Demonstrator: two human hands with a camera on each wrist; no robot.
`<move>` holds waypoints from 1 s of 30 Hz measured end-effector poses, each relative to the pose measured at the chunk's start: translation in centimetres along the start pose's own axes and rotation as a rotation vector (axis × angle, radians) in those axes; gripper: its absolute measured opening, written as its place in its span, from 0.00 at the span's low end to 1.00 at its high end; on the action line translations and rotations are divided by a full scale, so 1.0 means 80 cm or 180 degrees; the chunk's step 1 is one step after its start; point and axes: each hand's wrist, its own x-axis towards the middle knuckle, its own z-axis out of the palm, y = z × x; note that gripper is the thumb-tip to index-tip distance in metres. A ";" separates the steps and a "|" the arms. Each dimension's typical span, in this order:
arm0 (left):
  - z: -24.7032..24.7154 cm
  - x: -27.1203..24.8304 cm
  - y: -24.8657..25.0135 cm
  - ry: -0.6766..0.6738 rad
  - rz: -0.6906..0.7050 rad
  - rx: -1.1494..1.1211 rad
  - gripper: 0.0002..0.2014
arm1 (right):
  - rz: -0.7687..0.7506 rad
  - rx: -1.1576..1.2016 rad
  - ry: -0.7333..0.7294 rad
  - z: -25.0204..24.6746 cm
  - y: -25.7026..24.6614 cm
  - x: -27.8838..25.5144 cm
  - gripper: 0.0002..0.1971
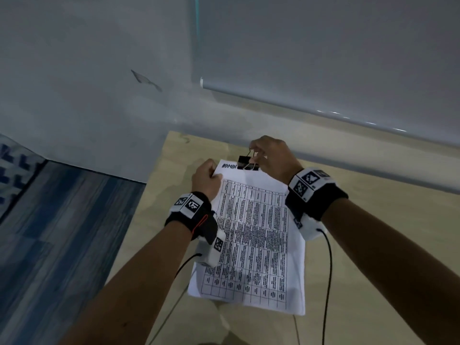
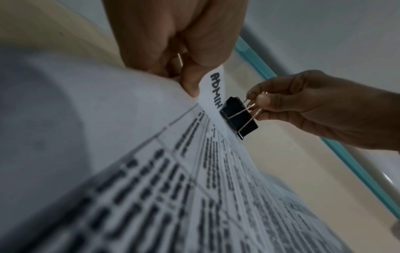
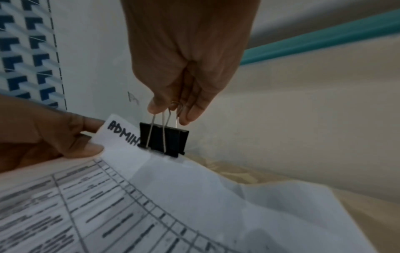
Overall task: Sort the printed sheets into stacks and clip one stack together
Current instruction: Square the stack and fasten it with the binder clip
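Observation:
A stack of white printed sheets with a table grid lies on the wooden table, its far edge lifted. A paper label reading ADMIN tops the stack at its far left corner. A black binder clip bites the stack's far edge beside the label. My right hand pinches the clip's wire handles together above it. My left hand pinches the stack's far left corner at the label.
A grey wall and a lowered roller blind with a teal frame strip stand just behind the table's far edge. Blue striped carpet lies to the left of the table. Cables trail from both wrist bands.

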 end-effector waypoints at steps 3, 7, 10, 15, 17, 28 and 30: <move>0.003 0.000 -0.003 -0.0030 0.0032 -0.0149 0.21 | -0.0020 0.0311 -0.0209 -0.002 0.007 0.009 0.14; 0.010 -0.006 0.001 0.0031 -0.0039 -0.0626 0.08 | 0.0529 0.0602 -0.0824 -0.005 0.022 0.029 0.16; 0.019 -0.010 0.000 0.0109 -0.0173 -0.1044 0.21 | 0.0748 0.0934 -0.0944 0.002 0.032 0.036 0.16; 0.023 -0.008 -0.003 0.0195 -0.0181 -0.0997 0.20 | 0.1095 0.1709 -0.0667 0.024 0.025 0.045 0.15; 0.025 -0.006 -0.008 0.0211 -0.0145 -0.0932 0.19 | 0.1088 0.1748 -0.0617 0.031 0.020 0.051 0.12; 0.027 0.000 -0.013 0.0203 -0.0106 -0.0893 0.20 | 0.1052 0.1513 -0.0719 0.034 0.001 0.054 0.12; 0.023 -0.001 -0.009 0.0175 -0.0137 -0.0969 0.18 | 0.0913 0.0924 -0.0681 0.031 -0.004 0.049 0.13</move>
